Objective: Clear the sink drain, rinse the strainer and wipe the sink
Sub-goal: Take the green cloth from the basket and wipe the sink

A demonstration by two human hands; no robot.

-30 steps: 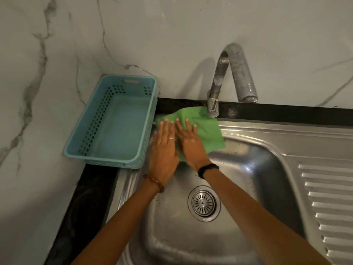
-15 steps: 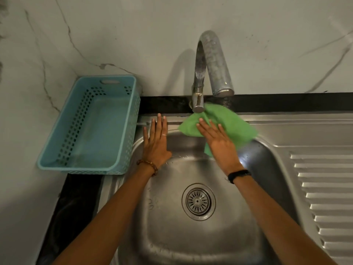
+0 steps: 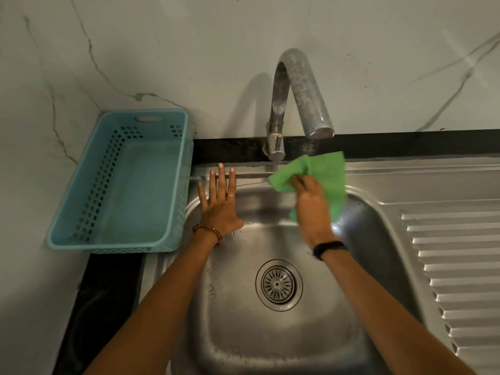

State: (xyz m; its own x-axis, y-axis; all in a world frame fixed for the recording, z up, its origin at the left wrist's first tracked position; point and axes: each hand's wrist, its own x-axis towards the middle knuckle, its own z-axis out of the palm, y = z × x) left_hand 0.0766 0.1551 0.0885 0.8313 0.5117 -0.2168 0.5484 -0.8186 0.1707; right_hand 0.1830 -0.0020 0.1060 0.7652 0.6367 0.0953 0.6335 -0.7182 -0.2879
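Up at the back rim of the sink, the fingers [image 3: 299, 182] of the right hand [image 3: 311, 209] are curled into a green cloth [image 3: 324, 171], bunching its left part and grasping it against the steel. The cloth lies partly on the flat rear ledge and partly over the back right curve of the basin, with one flap hanging below the hand and another reaching up to the black strip behind the sink. A black band [image 3: 327, 249] sits on that wrist.

The left hand [image 3: 219, 204] is laid flat with its fingers straight and slightly spread, holding nothing; its fingertips [image 3: 221, 167] reach onto the rear ledge while the palm rests on the back left slope of the basin. A thin ring shows on one finger and a beaded bracelet [image 3: 208, 231] circles the wrist. The two hands are apart, with the base of the faucet [image 3: 276, 142] between and behind them.

The faucet arches up and forward, its spout ending just above the cloth's upper edge. Down in the stainless steel sink [image 3: 243, 334], the round strainer [image 3: 278, 285] sits in the drain, near the middle of the basin floor and well apart from both hands; a few water drops lie on the metal around it. A ribbed drainboard [image 3: 454, 266] stretches off to the right. Left of the sink, a light blue perforated plastic basket [image 3: 89, 201] stands in the corner against the marble wall.
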